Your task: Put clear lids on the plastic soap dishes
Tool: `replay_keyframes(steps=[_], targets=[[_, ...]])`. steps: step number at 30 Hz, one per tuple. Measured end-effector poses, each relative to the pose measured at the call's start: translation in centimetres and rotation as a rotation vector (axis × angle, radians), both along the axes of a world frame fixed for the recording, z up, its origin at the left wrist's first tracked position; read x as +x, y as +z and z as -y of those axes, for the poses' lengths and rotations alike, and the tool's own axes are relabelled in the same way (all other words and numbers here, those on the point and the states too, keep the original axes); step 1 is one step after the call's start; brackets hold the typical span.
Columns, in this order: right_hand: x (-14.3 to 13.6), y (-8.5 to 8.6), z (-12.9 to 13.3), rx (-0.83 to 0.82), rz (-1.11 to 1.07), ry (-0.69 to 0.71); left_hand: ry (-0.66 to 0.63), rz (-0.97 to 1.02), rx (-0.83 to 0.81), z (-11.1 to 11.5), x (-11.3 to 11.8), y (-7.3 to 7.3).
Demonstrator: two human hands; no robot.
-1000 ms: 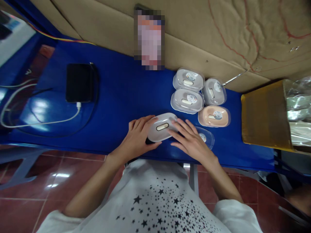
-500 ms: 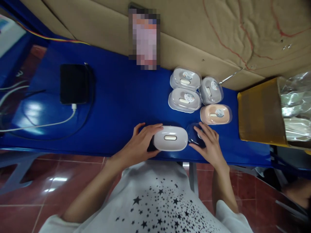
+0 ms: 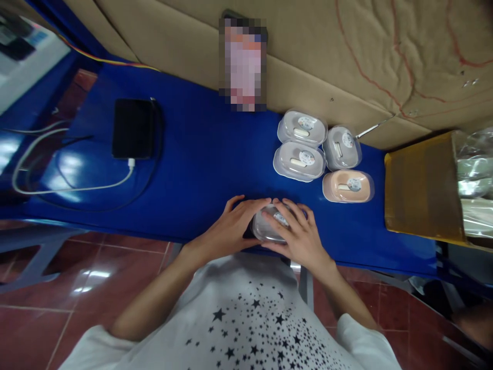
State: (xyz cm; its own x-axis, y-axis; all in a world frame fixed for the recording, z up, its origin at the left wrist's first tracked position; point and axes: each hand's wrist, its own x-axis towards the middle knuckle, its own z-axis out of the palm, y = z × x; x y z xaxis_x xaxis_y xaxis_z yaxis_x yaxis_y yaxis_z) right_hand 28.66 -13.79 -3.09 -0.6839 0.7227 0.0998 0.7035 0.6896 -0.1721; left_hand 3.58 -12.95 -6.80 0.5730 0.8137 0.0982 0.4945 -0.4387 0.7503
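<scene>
At the table's front edge, a small pale oval plastic box [image 3: 259, 226] sits under a clear lid [image 3: 266, 232] with a round label. My left hand [image 3: 227, 223] curves around the left end of the box, thumb at the front and fingers at the back. Over the right part of the lid lies my right hand [image 3: 302, 236], its fingers bent across the top and the far rim. Those fingers hide much of the box, and I cannot tell whether the lid is fully seated.
Several lidded boxes stand behind: greyish ones [image 3: 298, 162] and a peach one [image 3: 348, 186]. At right is a cardboard carton [image 3: 421, 185] with plastic-wrapped things. A black device [image 3: 133, 128] with cables lies left. A blurred-out phone-like object [image 3: 244, 64] leans against the cardboard.
My right hand has moved left, bringing the clear lid from beside the pale box to on top of it. My left hand has stayed at the box. The view has shifted slightly.
</scene>
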Motion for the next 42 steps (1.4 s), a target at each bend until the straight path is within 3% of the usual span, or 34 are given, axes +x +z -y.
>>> replay_keyframes(steps=[11, 18, 22, 25, 28, 31, 33, 35, 38, 42], targets=[[0.5, 0.0, 1.7, 0.078, 0.041, -0.007, -0.009, -0.024, -0.011, 0.2, 0.2, 0.3], [0.4, -0.6, 1.2, 0.112, 0.050, -0.006, -0.027, -0.014, -0.027, 0.1, 0.3, 0.1], [1.6, 0.0, 2.0, 0.102, 0.057, -0.070, -0.086, -0.044, -0.013, -0.6, 0.0, 1.1], [4.0, 0.3, 3.4, 0.092, 0.017, -0.190, -0.072, -0.102, 0.107, -3.4, -0.1, 2.6], [7.3, 0.3, 4.8, 0.110, 0.001, -0.286, -0.075, -0.151, 0.294, -8.2, 0.8, 3.6], [11.1, -0.1, 5.5, 0.171, 0.026, -0.389, -0.093, -0.196, 0.344, -12.7, 2.4, 3.6], [13.6, -0.5, 5.6, 0.225, 0.053, -0.473, -0.111, -0.216, 0.336, -14.2, 3.2, 3.3], [16.1, -0.9, 5.3, 0.260, 0.081, -0.541, -0.112, -0.233, 0.349, -14.3, 3.3, 3.0], [19.3, -1.0, 4.3, 0.257, 0.080, -0.608, -0.081, -0.238, 0.362, -12.7, 2.4, 2.9], [21.0, 0.3, 1.1, 0.199, -0.016, -0.683, -0.053, -0.118, 0.169, -10.7, 1.3, 3.0]])
